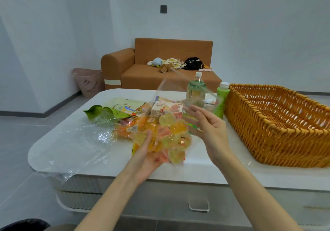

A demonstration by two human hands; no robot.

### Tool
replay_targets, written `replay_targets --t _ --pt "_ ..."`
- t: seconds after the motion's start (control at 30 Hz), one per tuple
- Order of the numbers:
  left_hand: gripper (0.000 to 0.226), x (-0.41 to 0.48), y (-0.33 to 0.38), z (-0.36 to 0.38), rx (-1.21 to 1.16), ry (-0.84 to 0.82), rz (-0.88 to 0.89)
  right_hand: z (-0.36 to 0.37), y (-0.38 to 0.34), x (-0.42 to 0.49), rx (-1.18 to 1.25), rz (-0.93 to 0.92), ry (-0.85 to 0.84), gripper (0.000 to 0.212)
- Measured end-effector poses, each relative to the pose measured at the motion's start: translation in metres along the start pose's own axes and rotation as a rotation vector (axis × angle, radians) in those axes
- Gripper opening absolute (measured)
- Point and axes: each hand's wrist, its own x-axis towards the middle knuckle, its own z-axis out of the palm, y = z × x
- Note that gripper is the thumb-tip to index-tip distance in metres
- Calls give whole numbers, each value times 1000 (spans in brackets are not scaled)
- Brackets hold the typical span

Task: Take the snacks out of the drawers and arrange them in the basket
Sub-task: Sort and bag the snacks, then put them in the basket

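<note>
A clear bag of yellow, orange and pink jelly cups (171,138) is held above the white table's (71,147) front edge. My left hand (148,157) cups it from below, fingers curled round the bag. My right hand (205,125) is beside the bag on its right, fingers mostly straight, touching the loose plastic that stretches upward. The woven basket (267,131) stands on the table to the right, nothing visible inside. More snacks lie behind the bag: a pale box (167,110), green packets (110,110), a clear bottle (195,90) and a green bottle (222,98).
Loose clear plastic wrap (76,141) covers the table's left part. A drawer with a clear handle (199,205) sits in the table front below my arms. An orange sofa (160,65) and a pink bin (89,81) stand farther back.
</note>
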Motion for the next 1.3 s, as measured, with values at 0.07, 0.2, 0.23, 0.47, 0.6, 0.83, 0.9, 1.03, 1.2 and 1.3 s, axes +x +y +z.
replay_targets --t 0.07,0.2,0.23,0.47,0.6,0.83,0.9,1.03,1.2,1.3 --pt "68 3 2 -3 87 -17 50 -1 -6 -1 -11 -33 -44 23" --pt "103 -5 1 -9 350 26 150 4 -5 -2 1 -8 -129 22" --pt "125 -8 1 -9 432 116 149 7 -4 -2 6 -3 -162 21" --pt "76 -24 36 -20 890 205 302 34 8 -4 -67 -45 -381 20" --pt "18 -26 42 -23 809 310 400 49 12 -3 -104 -122 -329 22" --pt "6 -6 39 -30 599 510 515 31 46 2 -509 126 -451 45" --pt "4 -2 39 -28 565 480 523 25 55 2 -622 59 -419 34" --pt "25 5 36 -33 788 310 396 17 62 -1 -793 -53 -380 22" --pt "37 6 24 -45 964 257 327 14 67 -11 -857 1 -476 27" --pt "34 6 20 -46 942 300 328 11 64 -10 -934 -13 -511 29"
